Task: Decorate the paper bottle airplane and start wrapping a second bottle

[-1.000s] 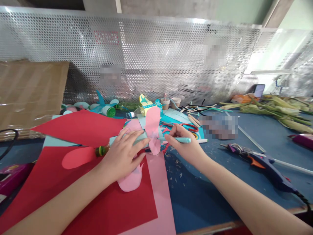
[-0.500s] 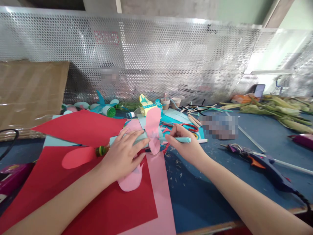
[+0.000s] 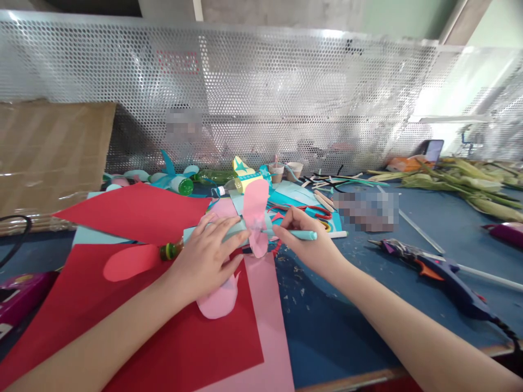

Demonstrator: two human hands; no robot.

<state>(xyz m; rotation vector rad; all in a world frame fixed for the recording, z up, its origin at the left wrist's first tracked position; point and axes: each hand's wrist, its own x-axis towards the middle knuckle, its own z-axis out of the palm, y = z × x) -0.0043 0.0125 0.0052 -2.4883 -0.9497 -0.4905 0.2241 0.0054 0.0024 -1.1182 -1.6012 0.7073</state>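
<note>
We are clasping the paper-wrapped bottle (image 3: pixel 237 228) at near centre, left hand (image 3: pixel 206 253) spread over it, while the right hand (image 3: pixel 318 250) is pinching a light-blue marker (image 3: pixel 304 235). Farther away, two cups (image 3: pixel 294 171) are standing; their contents are remaining indistinct.

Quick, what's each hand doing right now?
Left hand: laid over the bottle, fingers extended; whether it grips can't be told.
Right hand: closed, holding the pen.

The left hand (image 3: pixel 206 253) lies palm down, fingers (image 3: pixel 231 226) parted; the right hand (image 3: pixel 304 237) curls in a pinch.
</note>
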